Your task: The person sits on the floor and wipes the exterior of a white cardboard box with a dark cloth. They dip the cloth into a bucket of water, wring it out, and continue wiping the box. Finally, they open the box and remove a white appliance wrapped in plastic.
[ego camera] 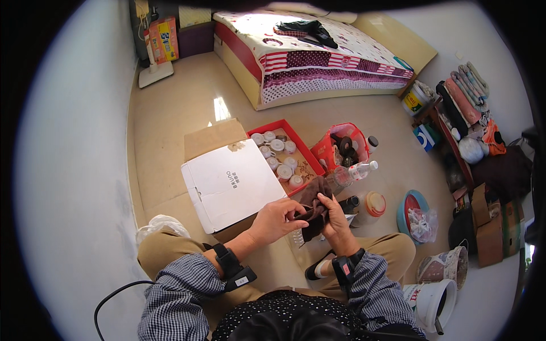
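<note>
A dark brown cloth [315,213] is held between both hands in front of me. My left hand [277,219] pinches its left side with thumb and fingers. My right hand [335,217] grips its right side, thumb on top. Whether something lies inside the cloth cannot be seen. Just left stands a white cardboard box [234,183] with printing on its lid. Behind the cloth, a red tray [313,160] holds several white cups [284,171]. Close to my right hand are a dark bottle [350,203], a clear plastic bottle [360,170] and a jar with an orange-rimmed lid [375,203].
A red bag [341,145] full of dark items stands beyond the bottles. Blue and red basins [403,213] with a plastic bag sit at the right, near two buckets [431,300]. A bed [337,64] stands behind, a loaded shelf [454,145] at the right, and a wall [81,149] at the left.
</note>
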### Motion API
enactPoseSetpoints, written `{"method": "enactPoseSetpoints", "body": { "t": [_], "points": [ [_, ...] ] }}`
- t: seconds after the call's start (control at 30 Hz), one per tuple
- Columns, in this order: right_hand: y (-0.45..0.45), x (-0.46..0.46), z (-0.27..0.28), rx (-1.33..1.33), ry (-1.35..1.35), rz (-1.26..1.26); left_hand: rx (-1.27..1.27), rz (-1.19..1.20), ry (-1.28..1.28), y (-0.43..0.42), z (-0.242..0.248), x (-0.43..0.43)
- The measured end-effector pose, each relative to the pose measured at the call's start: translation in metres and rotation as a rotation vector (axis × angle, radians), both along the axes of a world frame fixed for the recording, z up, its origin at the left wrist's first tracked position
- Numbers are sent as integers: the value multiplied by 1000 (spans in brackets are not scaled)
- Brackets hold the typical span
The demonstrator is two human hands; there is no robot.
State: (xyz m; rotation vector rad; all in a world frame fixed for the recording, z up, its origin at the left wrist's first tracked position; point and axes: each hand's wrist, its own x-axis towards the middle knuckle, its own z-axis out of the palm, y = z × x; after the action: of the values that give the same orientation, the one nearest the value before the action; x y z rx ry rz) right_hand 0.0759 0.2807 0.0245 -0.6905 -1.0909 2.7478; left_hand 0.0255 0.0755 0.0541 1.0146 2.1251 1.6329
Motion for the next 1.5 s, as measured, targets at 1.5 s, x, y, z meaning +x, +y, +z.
{"method": "enactPoseSetpoints", "body": {
  "t": [1.5],
  "points": [
    [14, 45, 62, 185, -34, 661, -74, 135, 183, 4, -3, -11]
  ]
}}
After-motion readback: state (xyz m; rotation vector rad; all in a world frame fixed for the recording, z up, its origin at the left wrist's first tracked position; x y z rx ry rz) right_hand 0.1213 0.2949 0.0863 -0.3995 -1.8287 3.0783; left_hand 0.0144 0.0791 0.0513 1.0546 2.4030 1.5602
